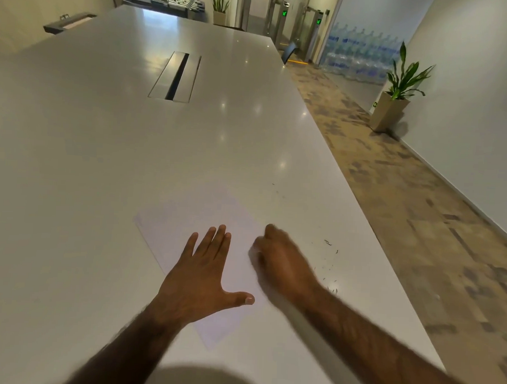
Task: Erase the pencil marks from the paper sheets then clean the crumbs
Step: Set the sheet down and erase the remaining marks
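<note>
Erasing: flat left hand [202, 273] pins white paper sheet [184, 218].
Right hand [281, 262] curled, contents unclear — dark crumbs [328, 243] by white table's [117, 145] right edge need sweeping next.

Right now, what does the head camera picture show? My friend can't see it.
A left hand presses flat on a white paper on a long white table. The blurred right hand, fingers curled, sits at the paper's right edge; what it holds can't be seen. Dark crumbs lie scattered on the table to its right.
</note>
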### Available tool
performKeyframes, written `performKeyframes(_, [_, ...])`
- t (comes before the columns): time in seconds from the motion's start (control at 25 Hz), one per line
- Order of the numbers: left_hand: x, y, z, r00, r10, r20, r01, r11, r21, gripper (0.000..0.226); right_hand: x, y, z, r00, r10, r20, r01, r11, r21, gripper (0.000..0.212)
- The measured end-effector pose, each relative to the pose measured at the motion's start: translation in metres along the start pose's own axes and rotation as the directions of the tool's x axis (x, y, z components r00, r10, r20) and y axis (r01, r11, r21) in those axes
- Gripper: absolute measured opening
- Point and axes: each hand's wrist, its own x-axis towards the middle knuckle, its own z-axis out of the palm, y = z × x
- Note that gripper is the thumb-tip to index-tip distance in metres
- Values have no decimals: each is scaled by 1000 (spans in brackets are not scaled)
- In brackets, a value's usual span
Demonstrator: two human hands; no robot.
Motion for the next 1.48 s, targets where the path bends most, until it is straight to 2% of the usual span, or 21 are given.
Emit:
performKeyframes(0.08, [0,-1,1,1000,8,-28,-7,1000,25,113,-16,-23,18,978,-198,65,197,980,28,44])
performKeyframes(0.12, [0,-1,2,1000,11,-27,-10,1000,16,114,-17,-22,18,968,-243,71,242,970,18,43])
performKeyframes(0.16, [0,-1,2,1000,8,-18,-8,1000,-1,119,-11,-14,10,969,-228,94,231,973,-23,33])
performKeyframes(0.24, [1,0,0,1000,-6,12,6,1000,-13,129,3,16,-8,996,-78,31,81,989,-125,15])
performKeyframes(0.32, [2,0,-1,999,-7,32,7,1000,-14,131,4,28,-17,999,-1,-33,-2,994,-108,23])
performKeyframes(0.4, [1,0,-1,1000,-5,20,5,1000,-9,130,-10,1,-14,995,-97,-2,97,995,-25,22])
performKeyframes(0.48, [0,0,0,1000,-3,3,3,1000,17,126,-36,-20,3,956,-280,86,280,960,18,15])
performKeyframes(0.52, [-1,0,-1,1000,-3,12,3,1000,12,127,-40,-15,3,949,-304,89,303,953,18,13])
performKeyframes(0.68, [0,2,-5,998,-12,66,13,1000,-23,136,-15,41,-20,997,24,-69,-29,997,-75,25])
performKeyframes(0.72, [0,2,-5,998,-10,70,11,1000,-21,136,-13,42,-20,994,48,-94,-53,998,-47,25])
performKeyframes(0.76, [1,2,-5,997,-10,70,12,1000,-17,136,-13,30,-18,995,30,-93,-31,1000,-1,22])
performKeyframes(0.84, [0,2,-5,998,-9,61,8,1000,7,136,-26,-7,-1,989,-150,14,150,988,40,17])
performKeyframes(0.92, [0,1,-4,998,-2,66,0,1000,30,135,-33,-12,6,950,-309,50,308,951,28,15])
performKeyframes(0.96, [0,1,-5,997,-6,74,4,1000,24,136,-28,-2,2,956,-290,36,290,957,-12,15])
performKeyframes(1.04, [2,2,-6,995,-14,95,13,1000,10,137,-16,25,-8,995,-84,-52,80,995,-60,19])
performKeyframes(1.12, [1,2,-6,995,-7,97,6,1000,12,138,-14,30,-10,993,55,-101,-56,998,-3,20])
performKeyframes(1.16, [1,2,-6,996,-5,90,4,1000,15,139,-17,18,-6,996,34,-78,-30,998,47,20])
performKeyframes(1.28, [1,2,-6,997,-7,73,5,999,32,138,-40,-11,16,980,-189,56,184,979,87,24])
performKeyframes(1.32, [0,2,-6,997,-6,81,3,1000,31,138,-38,-4,14,987,-153,49,147,984,103,20])
performKeyframes(1.4, [1,3,-8,996,-10,92,9,1000,16,139,-20,27,3,996,83,-36,-77,988,131,15])
performKeyframes(1.48, [0,3,-9,996,-10,93,10,1000,7,139,-9,55,-9,946,317,-66,-289,919,267,12])
